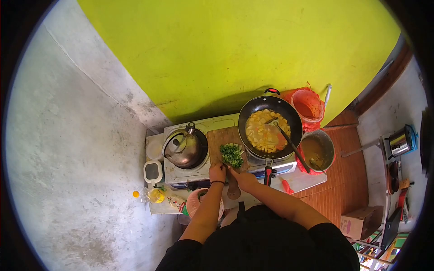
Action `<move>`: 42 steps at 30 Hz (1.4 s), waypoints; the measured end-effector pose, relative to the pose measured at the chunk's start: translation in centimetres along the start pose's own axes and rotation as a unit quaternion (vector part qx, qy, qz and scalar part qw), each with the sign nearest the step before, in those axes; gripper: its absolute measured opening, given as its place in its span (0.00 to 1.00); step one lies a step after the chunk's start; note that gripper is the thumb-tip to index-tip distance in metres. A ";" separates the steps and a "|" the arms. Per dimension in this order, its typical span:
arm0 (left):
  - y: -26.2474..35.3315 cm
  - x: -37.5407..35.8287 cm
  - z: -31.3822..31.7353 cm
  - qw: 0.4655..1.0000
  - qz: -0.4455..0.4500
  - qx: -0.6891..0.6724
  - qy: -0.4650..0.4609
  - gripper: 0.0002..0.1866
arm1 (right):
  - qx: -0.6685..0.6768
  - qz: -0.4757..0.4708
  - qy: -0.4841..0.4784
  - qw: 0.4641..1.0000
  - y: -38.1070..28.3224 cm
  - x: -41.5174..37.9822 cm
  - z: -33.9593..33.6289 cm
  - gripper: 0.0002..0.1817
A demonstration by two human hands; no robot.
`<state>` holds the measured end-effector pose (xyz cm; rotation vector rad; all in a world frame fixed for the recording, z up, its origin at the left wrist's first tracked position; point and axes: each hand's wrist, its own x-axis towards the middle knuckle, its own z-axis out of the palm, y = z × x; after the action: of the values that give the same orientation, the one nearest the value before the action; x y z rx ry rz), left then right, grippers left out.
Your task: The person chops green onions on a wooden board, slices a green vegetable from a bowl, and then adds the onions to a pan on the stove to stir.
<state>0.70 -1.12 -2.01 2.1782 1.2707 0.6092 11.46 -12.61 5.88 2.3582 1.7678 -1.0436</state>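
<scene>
A wooden cutting board [220, 135] rests on the stove between a kettle and a wok, its handle [233, 190] pointing toward me. Chopped green leaves [231, 155] lie in a pile on it. My left hand [217, 173] is closed at the near left part of the board. Beside it, my right hand [245, 179] is closed over the near right part, its fingertips close to the left hand. What either hand grips is too small and hidden to make out. The wok [244, 118] holds yellowish food in liquid, with a black-handled utensil [291, 147] leaning in it.
A metal kettle [184, 151] stands on the left burner. Right of the wok are a red-lined bucket [308, 106] and a pot of brownish liquid [316, 149]. The wok's handle [268, 174] points toward me. At left lie a yellow bottle [156, 195] and a pink basket [193, 205].
</scene>
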 end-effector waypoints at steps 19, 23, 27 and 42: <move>1.4 -1.5 -1.6 0.993 0.080 0.085 0.019 0.09 | -0.004 -0.007 0.078 0.997 0.6 -0.6 1.0 0.42; 0.7 -1.6 -1.5 0.997 0.063 0.034 0.021 0.11 | 0.042 -0.038 0.055 0.997 0.3 -1.3 0.5 0.38; 0.3 -0.3 -0.9 1.000 0.005 0.025 0.002 0.09 | 0.031 -0.043 0.057 0.997 0.4 -1.3 1.0 0.35; 0.3 0.5 0.1 0.998 -0.032 -0.018 0.046 0.08 | 0.034 -0.025 0.012 0.999 0.5 0.7 0.9 0.45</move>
<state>1.22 -0.80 -1.86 2.0937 1.3613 0.7069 11.54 -12.60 4.62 2.3876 1.8377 -1.1042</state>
